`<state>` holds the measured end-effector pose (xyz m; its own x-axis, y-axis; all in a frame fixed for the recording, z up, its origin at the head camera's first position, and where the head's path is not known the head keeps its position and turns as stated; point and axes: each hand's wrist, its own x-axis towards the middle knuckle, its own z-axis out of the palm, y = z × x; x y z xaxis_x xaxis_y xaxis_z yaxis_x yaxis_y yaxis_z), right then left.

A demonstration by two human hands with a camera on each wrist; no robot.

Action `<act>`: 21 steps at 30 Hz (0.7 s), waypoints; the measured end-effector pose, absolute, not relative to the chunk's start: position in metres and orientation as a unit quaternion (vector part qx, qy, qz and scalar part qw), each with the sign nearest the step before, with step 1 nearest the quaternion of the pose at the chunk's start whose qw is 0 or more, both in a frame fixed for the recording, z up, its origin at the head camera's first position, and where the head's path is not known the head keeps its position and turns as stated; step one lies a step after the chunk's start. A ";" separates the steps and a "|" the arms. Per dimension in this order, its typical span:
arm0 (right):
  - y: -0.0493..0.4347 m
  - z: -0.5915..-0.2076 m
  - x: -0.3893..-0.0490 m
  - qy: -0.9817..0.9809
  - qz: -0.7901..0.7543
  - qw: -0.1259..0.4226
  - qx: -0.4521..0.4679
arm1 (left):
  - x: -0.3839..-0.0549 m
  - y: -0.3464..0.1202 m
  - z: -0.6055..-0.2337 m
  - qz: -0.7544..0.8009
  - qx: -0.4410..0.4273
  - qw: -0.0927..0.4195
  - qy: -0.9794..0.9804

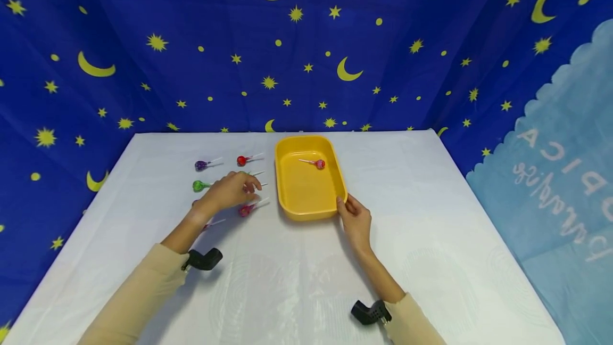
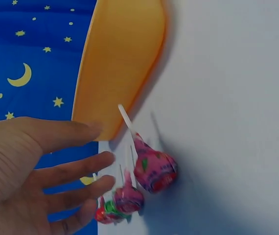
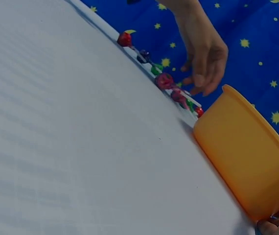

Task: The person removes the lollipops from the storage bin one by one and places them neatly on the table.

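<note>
My left hand [image 1: 232,191] hovers over a group of wrapped lollipops, its fingers apart and holding nothing. In the left wrist view a pink lollipop [image 2: 155,169] lies just beyond the fingertips, stick toward the tray. Around the hand in the head view are a purple lollipop [image 1: 201,165], a red one [image 1: 242,161], a green one [image 1: 198,186] and a pink-red one [image 1: 246,210]; others are partly hidden beneath it. My right hand [image 1: 356,222] grips the near right corner of a yellow tray [image 1: 306,210], thumb at the rim. Inside the tray lies one pink lollipop [image 1: 320,164].
A white cloth covers the table [image 1: 431,185]. Behind it hangs a dark blue curtain [image 1: 191,9] with yellow moons and stars. At the right is a light blue cloth [image 1: 565,185] with lettering. Black wrist cameras [image 1: 205,260] sit at both sleeves.
</note>
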<state>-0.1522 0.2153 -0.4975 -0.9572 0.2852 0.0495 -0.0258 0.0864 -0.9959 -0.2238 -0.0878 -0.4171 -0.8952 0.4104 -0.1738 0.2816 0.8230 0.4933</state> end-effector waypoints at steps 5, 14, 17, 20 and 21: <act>0.215 -0.497 -0.153 -0.732 0.665 0.119 -0.091 | -0.229 -0.073 -0.414 0.315 0.219 0.055 0.922; 0.214 -0.498 -0.152 -0.730 0.666 0.120 -0.097 | -0.243 -0.032 -0.403 0.412 0.201 0.073 0.886; 0.214 -0.498 -0.151 -0.732 0.664 0.122 -0.096 | -0.249 -0.021 -0.402 0.424 0.194 0.101 0.879; 0.213 -0.497 -0.151 -0.733 0.663 0.122 -0.092 | -0.254 -0.010 -0.402 0.430 0.173 0.135 0.876; 0.213 -0.497 -0.151 -0.733 0.663 0.123 -0.090 | -0.256 -0.007 -0.402 0.427 0.167 0.143 0.877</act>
